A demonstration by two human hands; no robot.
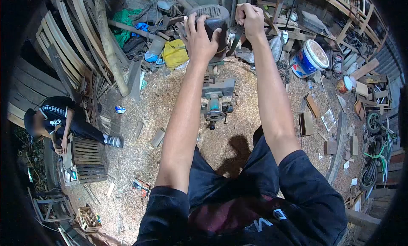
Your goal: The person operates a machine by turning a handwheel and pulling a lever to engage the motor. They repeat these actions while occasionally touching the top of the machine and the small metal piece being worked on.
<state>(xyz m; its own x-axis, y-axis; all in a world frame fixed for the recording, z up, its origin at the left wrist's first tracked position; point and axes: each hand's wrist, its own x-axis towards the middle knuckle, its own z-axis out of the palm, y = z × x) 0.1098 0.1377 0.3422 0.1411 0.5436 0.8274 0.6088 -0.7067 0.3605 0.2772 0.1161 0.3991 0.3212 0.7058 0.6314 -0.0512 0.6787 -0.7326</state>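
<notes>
A bench machine like a drill press or mortiser stands in front of me, topped by a dark cylindrical motor housing (219, 27) with a perforated cap. My left hand (200, 38) lies against the side of that housing, fingers spread. Beside it on the right, my right hand (251, 20) is closed in a fist at the upper end of a dark flat lever (235, 43); the fingers hide the grip. Lower down are the machine's metal table (221, 85) and a handwheel (214, 115). What lies behind the housing is hidden.
Wood shavings cover the floor (170, 97). To the left a person (57, 118) sits by a slatted wooden crate (89, 159). A paint bucket (310, 59), wood offcuts (306, 123) and a small bicycle (374, 154) are on the right. Curved timber (63, 46) leans left.
</notes>
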